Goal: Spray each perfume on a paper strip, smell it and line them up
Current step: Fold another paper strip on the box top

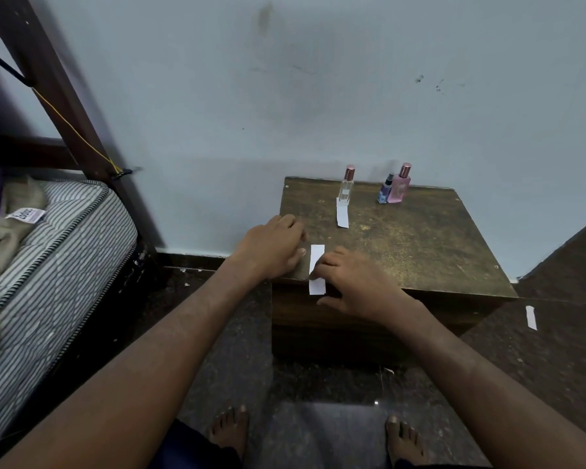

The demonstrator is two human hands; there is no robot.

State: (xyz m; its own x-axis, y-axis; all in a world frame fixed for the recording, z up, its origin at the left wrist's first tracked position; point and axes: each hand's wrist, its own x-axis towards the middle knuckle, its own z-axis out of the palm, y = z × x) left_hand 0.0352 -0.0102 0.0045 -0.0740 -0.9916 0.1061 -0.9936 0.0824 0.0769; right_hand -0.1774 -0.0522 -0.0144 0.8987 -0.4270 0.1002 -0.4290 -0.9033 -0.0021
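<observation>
The desk (420,238) is the biggest thing before me, a worn dark wooden cabinet against the pale wall. My left hand (271,247) rests at its near left corner, fingers loosely curled and holding nothing that I can see, the thumb tip just beside the strip. My right hand (349,282) sits at the near edge, and its fingers (318,267) press or pinch the right side of a blank paper strip (317,269) that hangs half over the desk's front edge; I cannot tell whether I am gripping it or only pinning it down.

At twelve o'clock from that strip, near the wall, stands a clear perfume bottle (347,186) with a rose-gold cap, and a second paper strip (342,214) lies touching its base. That pair looks finished to me: one strip placed by its bottle. At one o'clock stand a pink perfume bottle (400,186) and a small blue spray bottle (384,191), touching each other, with no strips by them, so I judge two perfumes remain. A loose strip (531,318) lies on the floor at three o'clock.
</observation>
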